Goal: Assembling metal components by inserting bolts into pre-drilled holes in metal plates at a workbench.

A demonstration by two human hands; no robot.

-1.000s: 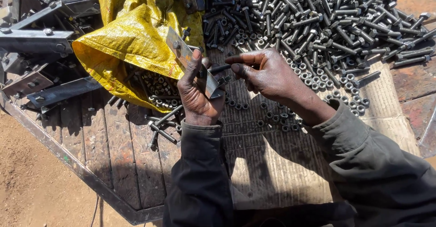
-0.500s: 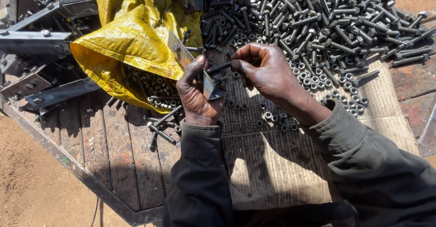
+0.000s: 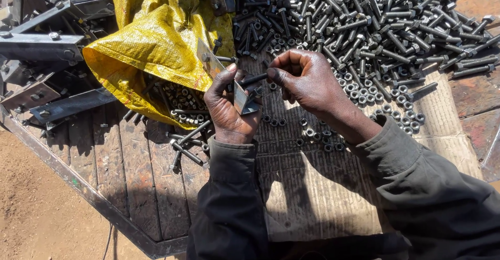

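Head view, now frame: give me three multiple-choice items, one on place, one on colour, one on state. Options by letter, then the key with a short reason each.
1. Where does the big heap of dark steel bolts lie?
A. upper right of the wooden platform
B. on the sandy ground
C. inside the sack

2. What colour is the woven plastic sack?
A. blue
B. yellow
C. white

3. What is the left hand doing?
A. resting flat on the boards
B. hanging empty in the air
C. gripping a small angled metal bracket

Key:
1 A, the heap fills the upper right of the boards, beyond the right hand.
2 B, the sack is bright yellow and lies open beside the left hand.
3 C, the fingers close around the bracket, while the right hand pinches a dark bolt at it.
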